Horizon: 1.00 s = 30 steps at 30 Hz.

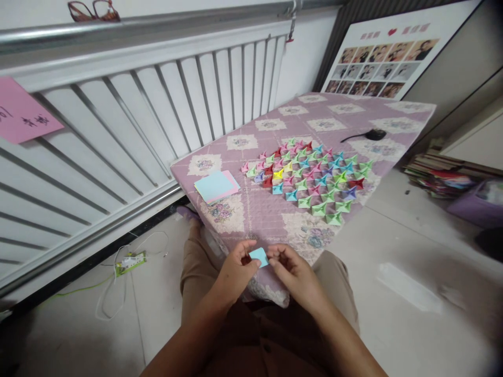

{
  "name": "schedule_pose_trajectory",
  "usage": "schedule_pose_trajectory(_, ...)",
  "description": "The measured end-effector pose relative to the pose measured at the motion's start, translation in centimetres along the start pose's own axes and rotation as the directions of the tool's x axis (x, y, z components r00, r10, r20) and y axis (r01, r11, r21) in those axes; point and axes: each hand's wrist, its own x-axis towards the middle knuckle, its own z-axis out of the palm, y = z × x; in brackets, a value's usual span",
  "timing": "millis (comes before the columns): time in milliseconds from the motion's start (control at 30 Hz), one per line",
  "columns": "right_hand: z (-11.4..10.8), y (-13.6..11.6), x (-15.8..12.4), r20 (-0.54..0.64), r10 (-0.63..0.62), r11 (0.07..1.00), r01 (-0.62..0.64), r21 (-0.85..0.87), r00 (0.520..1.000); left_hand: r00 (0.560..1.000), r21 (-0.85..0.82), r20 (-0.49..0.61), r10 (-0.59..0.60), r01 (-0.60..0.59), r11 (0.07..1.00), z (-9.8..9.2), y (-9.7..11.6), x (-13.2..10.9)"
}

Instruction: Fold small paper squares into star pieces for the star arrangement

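Note:
Between my two hands is a small folded square of light-blue paper (259, 256), held just above the near edge of the table. My left hand (240, 267) pinches its left side, thumb on top. At its right corner, my right hand (290, 266) grips it with thumb and fingers. Farther up the table, to the left, lies a loose stack of paper sheets (217, 187), light blue on top with pink beneath. Several folded paper pieces (308, 178) in green, pink, red, blue and yellow stand in rows to the right of that stack.
A purple floral tablecloth (251, 209) covers the table. A black object with a thin handle (375, 134) lies at the far right. Along the left runs a white radiator (157, 115); a power strip (131, 263) with cables is on the floor. A photo board (377, 63) leans behind.

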Motion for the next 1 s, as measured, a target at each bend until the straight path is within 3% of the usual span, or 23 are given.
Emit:
schedule_pose_trajectory(67,0.2,0.1,0.2,-0.053,0.125,0.988,-0.12,0.096,0.991,1.0,0.046,0.009,0.016,-0.016,0.999,0.0,0.1,-0.1)
schedule_pose_trajectory(167,0.7,-0.1,0.5,-0.007,0.207,0.968,-0.203,0.148,0.978,0.998,0.116,0.031,0.046,-0.049,0.992,0.2,0.1,-0.2)
schedule_pose_trajectory(367,1.5,-0.5,0.7,-0.017,0.199,0.968,-0.194,0.158,0.98,0.997,0.26,-0.006,0.075,-0.071,0.963,0.2,0.0,-0.3)
schedule_pose_trajectory(600,1.3,-0.3,0.9,-0.037,0.157,0.981,-0.151,0.123,0.987,0.996,0.45,0.062,0.057,-0.079,0.89,-0.5,-0.3,0.0)
schedule_pose_trajectory(800,1.6,-0.4,0.7,-0.021,0.155,0.976,-0.15,0.158,0.988,0.995,0.414,0.089,0.051,-0.084,0.906,-0.4,-0.2,-0.1)
schedule_pose_trajectory(1000,1.9,-0.1,0.7,-0.029,0.152,0.976,-0.145,0.162,0.988,0.981,0.298,0.186,-0.052,-0.006,0.955,-0.7,-0.1,0.0)
